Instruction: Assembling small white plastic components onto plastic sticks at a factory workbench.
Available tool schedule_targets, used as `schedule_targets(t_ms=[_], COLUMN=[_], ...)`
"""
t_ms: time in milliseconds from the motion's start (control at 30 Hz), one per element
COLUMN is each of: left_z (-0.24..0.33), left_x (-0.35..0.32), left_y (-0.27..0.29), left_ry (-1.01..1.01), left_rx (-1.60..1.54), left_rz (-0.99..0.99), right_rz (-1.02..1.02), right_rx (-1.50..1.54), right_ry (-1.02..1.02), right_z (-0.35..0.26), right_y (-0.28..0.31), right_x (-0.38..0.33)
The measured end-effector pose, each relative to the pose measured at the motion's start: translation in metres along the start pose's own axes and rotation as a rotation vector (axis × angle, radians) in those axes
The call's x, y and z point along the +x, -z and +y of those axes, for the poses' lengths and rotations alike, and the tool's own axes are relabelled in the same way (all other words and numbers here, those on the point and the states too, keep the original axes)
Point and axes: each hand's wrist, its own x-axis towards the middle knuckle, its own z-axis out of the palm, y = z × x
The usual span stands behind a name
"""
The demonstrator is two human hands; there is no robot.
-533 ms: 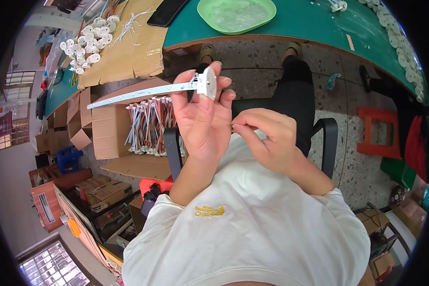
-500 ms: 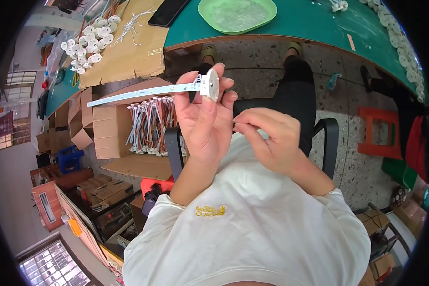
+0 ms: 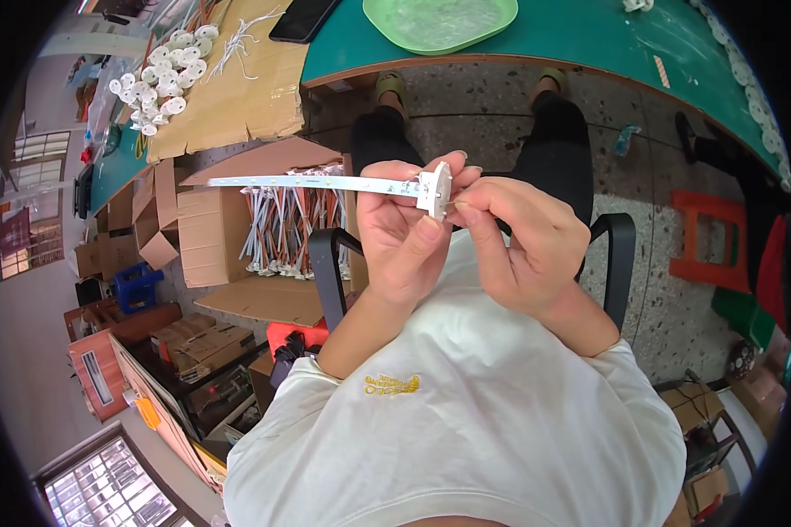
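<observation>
My left hand is closed around the white round end cap of an LED strip, with the thumb below and the fingers behind it. From the cap the narrow, pale LED strip sticks out to the left, over an open carton. My right hand pinches thumb and forefinger together right at the cap's flat outer face. Whatever lies between those fingertips is too small to name; a thin line seems to run from them to the cap.
An open cardboard box holds many bundled strips. On the green table sit a light-green tray, a dark phone, white wires and piled white caps. Chair armrests flank me; an orange stool stands right.
The LED strip and my left hand have moved right and a little down. My right hand has come to the cap's face, where before it was apart from it.
</observation>
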Motion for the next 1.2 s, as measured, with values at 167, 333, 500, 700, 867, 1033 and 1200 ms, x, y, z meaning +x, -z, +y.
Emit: schedule_targets(t_ms=[167,333,500,700,867,1033,1200], left_z=[-0.009,-0.009,-0.005,-0.004,0.003,0.089,0.265], left_x=[0.001,-0.004,-0.004,0.002,0.004,0.091,0.247], left_y=[0.003,0.005,0.01,0.009,0.011,0.032,0.144], left_ry=[-0.022,-0.081,-0.04,-0.027,-0.106,-0.026,-0.007], left_rx=[0.003,0.129,0.044,0.015,0.141,0.524,1.953], left_rz=[0.037,-0.027,0.073,0.026,0.026,0.066,0.249], right_rz=[-0.014,0.004,-0.141,-0.077,-0.077,-0.046,-0.081], right_rx=[-0.03,-0.103,0.03,0.092,0.021,0.097,0.043], right_ry=[0.032,0.098,-0.072,-0.09,0.018,-0.029,-0.16], right_z=[0.009,0.004,0.007,0.01,0.008,0.022,0.042], right_y=[-0.001,-0.003,-0.001,-0.004,-0.012,-0.023,-0.007], right_x=[-0.001,-0.002,0.002,0.003,0.011,0.035,0.056])
